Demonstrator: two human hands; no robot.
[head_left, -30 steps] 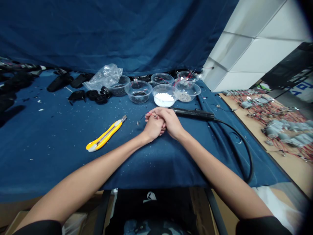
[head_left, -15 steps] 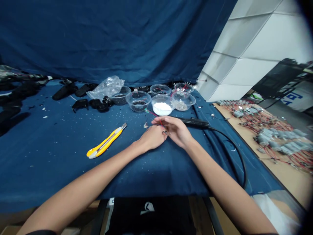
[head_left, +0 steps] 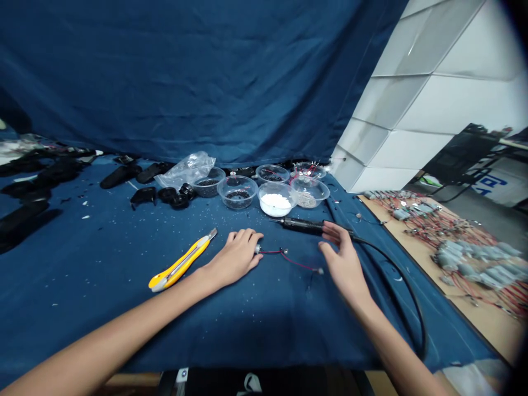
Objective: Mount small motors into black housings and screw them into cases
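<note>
My left hand [head_left: 239, 256] rests on the blue cloth, its fingers curled over a small motor [head_left: 258, 249] whose pale end peeks out past the fingertips. From it thin red wires [head_left: 295, 260] run right across the cloth, with a small metal part at mid-length and another at the far end. My right hand [head_left: 344, 261] is open, thumb apart from the fingers. Its fingertips overlap the black handle of a soldering iron [head_left: 303, 225]; whether they touch it I cannot tell. Left of my left hand lies a yellow utility knife [head_left: 183, 263].
Behind the hands stand several clear bowls, one with white granules [head_left: 275, 204], another with small black parts [head_left: 237, 196]. Black plastic pieces [head_left: 177, 198] and a clear bag [head_left: 187, 168] lie left. The iron's cable [head_left: 406, 280] curves right, near a board with grey motors [head_left: 462, 261].
My hands, together before, have parted: the left moved left with the motor, the right moved right to the soldering iron's handle. The wires now lie exposed between them. The view tilted up slightly.
</note>
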